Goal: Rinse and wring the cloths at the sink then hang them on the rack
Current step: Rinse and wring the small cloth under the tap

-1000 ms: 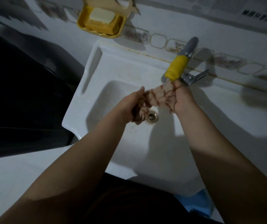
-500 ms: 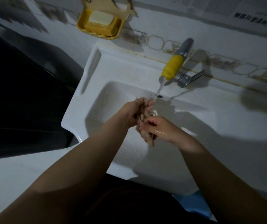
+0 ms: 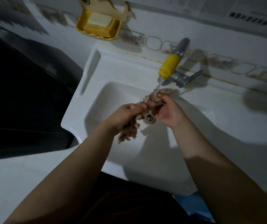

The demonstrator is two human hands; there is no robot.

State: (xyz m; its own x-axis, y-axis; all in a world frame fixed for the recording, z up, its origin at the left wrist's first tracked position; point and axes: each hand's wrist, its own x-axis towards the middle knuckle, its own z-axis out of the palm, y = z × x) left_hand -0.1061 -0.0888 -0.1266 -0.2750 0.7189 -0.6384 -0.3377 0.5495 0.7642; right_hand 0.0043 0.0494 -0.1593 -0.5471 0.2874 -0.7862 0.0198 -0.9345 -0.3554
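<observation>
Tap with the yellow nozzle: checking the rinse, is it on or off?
On: a water stream falls from the yellow-nozzled tap onto the pinkish shaggy cloth.

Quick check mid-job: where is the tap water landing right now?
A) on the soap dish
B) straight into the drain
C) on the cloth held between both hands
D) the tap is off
C: the stream from the yellow tap nozzle hits the cloth held by the left hand and right hand.

Printed sheet (image 3: 236,8) on the wall, far above and beyond the gripped cloth: rows of dark print, too blurred to read.
Other readable text: none.
</observation>
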